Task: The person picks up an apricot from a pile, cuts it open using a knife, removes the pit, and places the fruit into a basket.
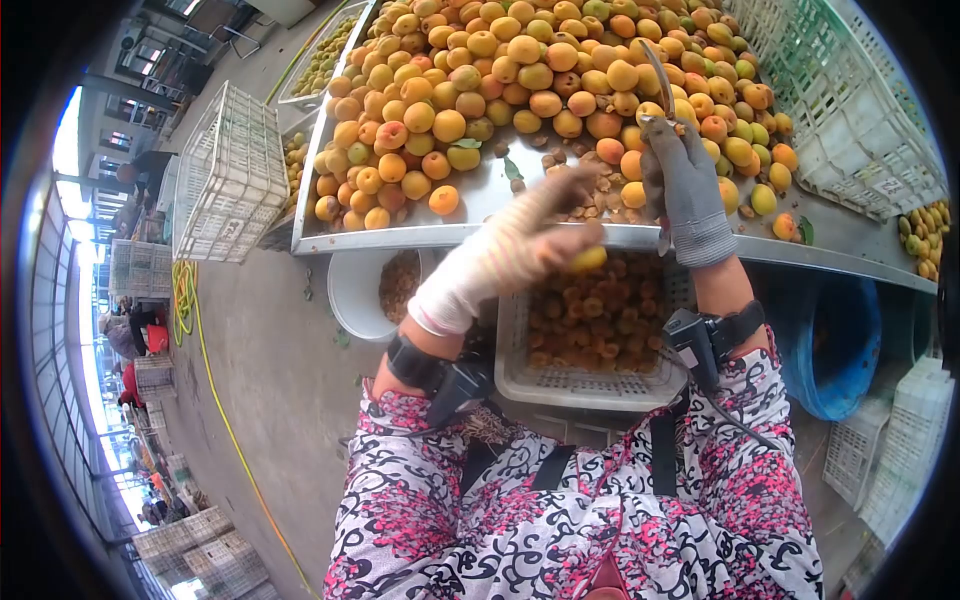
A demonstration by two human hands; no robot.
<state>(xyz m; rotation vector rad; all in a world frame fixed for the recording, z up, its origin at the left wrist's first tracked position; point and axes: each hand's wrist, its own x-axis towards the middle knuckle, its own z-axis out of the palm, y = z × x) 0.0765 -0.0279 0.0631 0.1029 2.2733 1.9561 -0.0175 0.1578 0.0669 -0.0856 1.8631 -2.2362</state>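
My left hand, in a pale striped glove with bare fingertips, is blurred by motion over the table's front edge. Its thumb and fingers are spread apart. A yellow piece of apricot shows just below the thumb, over a plastic crate of orange-brown apricot pieces. In a grey knitted glove, my right hand is closed around a knife, whose curved blade points up and away over the fruit. The handle is mostly hidden in the fist. Heaped apricots lie on the metal table.
Left of the crate stands a white bucket with brown scraps inside. A blue barrel is under the table at right. Tall plastic crates stand at the left and on the table's right. A yellow hose runs along the floor.
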